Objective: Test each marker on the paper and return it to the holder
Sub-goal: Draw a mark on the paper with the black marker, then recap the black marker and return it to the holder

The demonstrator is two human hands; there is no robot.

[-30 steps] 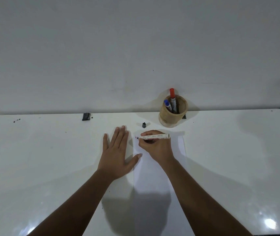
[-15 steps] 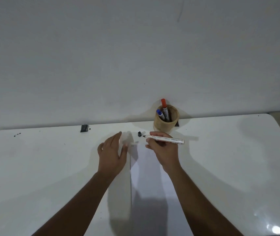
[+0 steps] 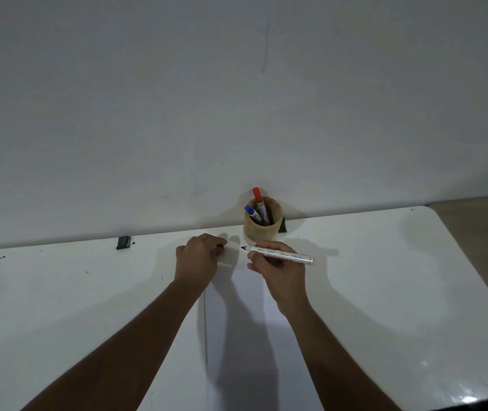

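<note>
Right hand gripping uncapped marker, tip pointing left, barrel sticking out right. Left hand curled, pinching cap just left of tip. Holder just behind.

Table runs up to wall at its far edge. Paper lies on the table at centre, long axis running away from the viewer. Holder stands on the table beyond the paper's far end, against the wall; two markers stand in it, leaning left. Left hand sits at the paper's far left corner, fingertips on a small cap. Right hand is over the paper's far right part, just in front of the holder, with a marker lying crosswise, tip pointing left toward the left hand. Small clip on the table's far edge, well left of the holder.
</note>
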